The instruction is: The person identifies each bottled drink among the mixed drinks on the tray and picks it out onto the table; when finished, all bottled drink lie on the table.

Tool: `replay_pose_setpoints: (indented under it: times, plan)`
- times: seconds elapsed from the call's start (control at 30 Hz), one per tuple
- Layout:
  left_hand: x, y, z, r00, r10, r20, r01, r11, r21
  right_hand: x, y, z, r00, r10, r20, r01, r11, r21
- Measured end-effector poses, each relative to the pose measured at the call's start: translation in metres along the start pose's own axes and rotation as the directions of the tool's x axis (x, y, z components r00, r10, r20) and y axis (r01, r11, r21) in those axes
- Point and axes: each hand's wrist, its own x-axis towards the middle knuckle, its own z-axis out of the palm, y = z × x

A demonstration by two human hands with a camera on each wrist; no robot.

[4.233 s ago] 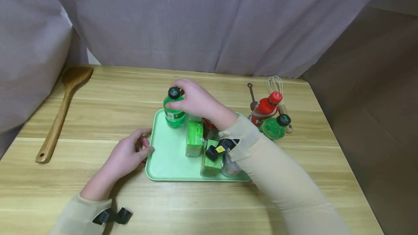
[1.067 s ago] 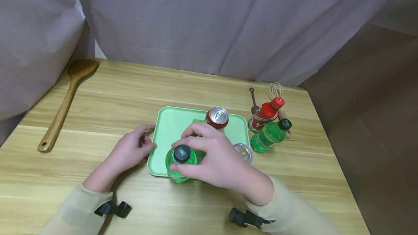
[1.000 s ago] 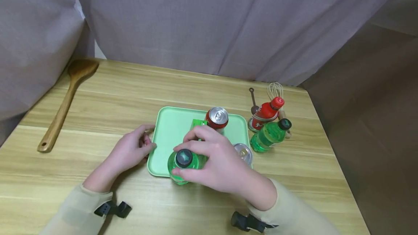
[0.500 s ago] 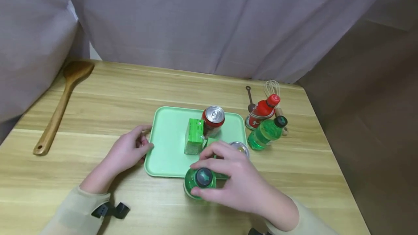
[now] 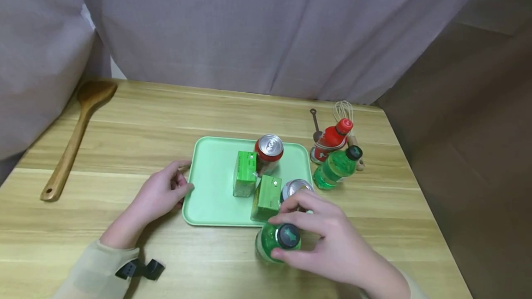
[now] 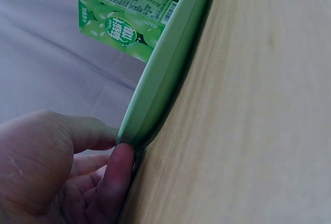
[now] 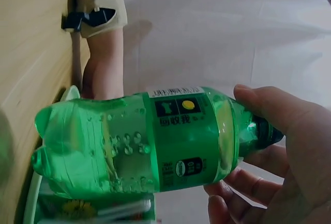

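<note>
My right hand (image 5: 334, 239) grips a green plastic drink bottle (image 5: 267, 243) around its upper part, just under the black cap. The bottle is near the tray's front edge, and its lemon-printed label faces the right wrist view. With thumb and fingers my left hand (image 5: 160, 195) pinches the left rim of the light green tray (image 5: 212, 176). On the tray stand two green juice cartons, one farther back (image 5: 245, 174) and one nearer the front (image 5: 267, 197). Behind them is a red soda can (image 5: 269, 149). A silver-topped can (image 5: 296, 187) is partly hidden by my right hand.
Right of the tray stand a red-capped bottle (image 5: 331, 140) and a second green bottle (image 5: 335, 170). Behind them lie a whisk (image 5: 343, 110) and a small brown spoon (image 5: 314, 118). A long wooden spatula (image 5: 76, 142) lies at far left. Grey curtain (image 5: 199, 26) hangs behind the table.
My right hand has carried the green bottle from the tray's back left corner to its front edge, then rightward along it, uncovering the cartons and cans. The left hand stays at the rim.
</note>
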Motion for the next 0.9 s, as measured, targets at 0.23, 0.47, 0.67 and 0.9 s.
replay_pose_setpoints:
  times: [0.23,0.47,0.67,0.9]
  plan:
    - [-0.001,0.001,-0.001,1.0,0.001,-0.004,-0.001,1.0,-0.007,-0.019,0.012,-0.014,1.0,0.0,0.008,0.0,0.999,0.036]
    - [0.0,0.001,-0.001,1.0,0.002,-0.004,-0.002,1.0,0.003,-0.042,0.02,-0.036,0.995,0.077,-0.058,-0.076,0.997,0.016]
    - [0.0,0.001,-0.002,1.0,0.0,0.0,0.0,1.0,-0.004,-0.056,0.028,-0.056,0.98,0.158,-0.12,-0.162,0.986,-0.026]
    - [0.001,0.0,0.0,1.0,-0.007,-0.007,0.007,1.0,0.007,-0.065,0.039,-0.079,0.926,0.351,-0.14,-0.37,0.916,-0.151]
